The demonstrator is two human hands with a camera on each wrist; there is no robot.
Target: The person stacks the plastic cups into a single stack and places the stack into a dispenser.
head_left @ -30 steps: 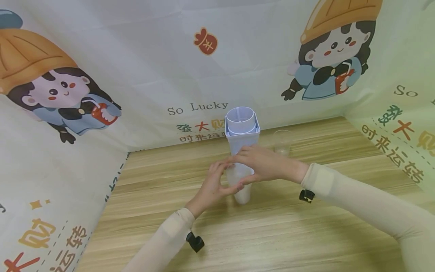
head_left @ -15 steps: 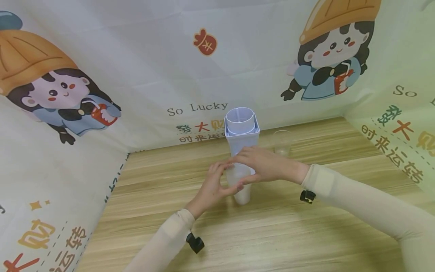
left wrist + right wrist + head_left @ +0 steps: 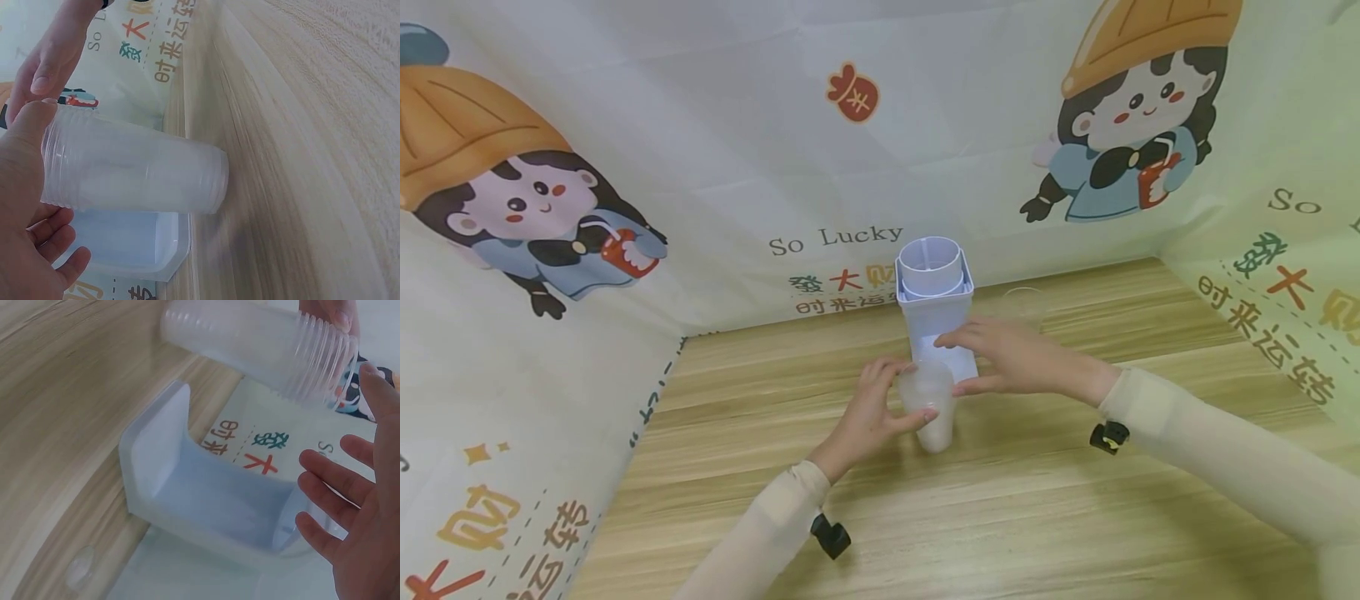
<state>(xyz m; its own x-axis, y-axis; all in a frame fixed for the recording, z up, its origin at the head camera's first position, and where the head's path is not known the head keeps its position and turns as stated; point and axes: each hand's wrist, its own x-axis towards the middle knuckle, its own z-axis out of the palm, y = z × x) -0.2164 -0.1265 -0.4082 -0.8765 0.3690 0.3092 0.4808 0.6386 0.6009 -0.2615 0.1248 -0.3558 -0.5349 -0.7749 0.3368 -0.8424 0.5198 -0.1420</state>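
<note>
A stack of clear plastic cups [image 3: 936, 432] stands upright on the table in front of a pale cup dispenser [image 3: 934, 315]. My left hand [image 3: 867, 418] grips the stack near its rims, thumb on the near side and fingers around the far side. The many nested rims show in the left wrist view, beside the thumb. My right hand [image 3: 1022, 360] is just to the right of the stack, fingers spread and relaxed, holding nothing. In the right wrist view its fingertips are apart from the cups [image 3: 250, 347], close to the dispenser [image 3: 219, 494].
A single clear cup [image 3: 1022, 307] stands behind my right hand, its lower part hidden by it. The wood-grain table [image 3: 760, 392] meets a printed cloth backdrop [image 3: 737, 167] at the back and sides. The dispenser has a round open tube [image 3: 931, 265] on top.
My right hand has let go of the cup stack and moved off to the right, its fingers spreading. The left hand and the stack have stayed in place.
</note>
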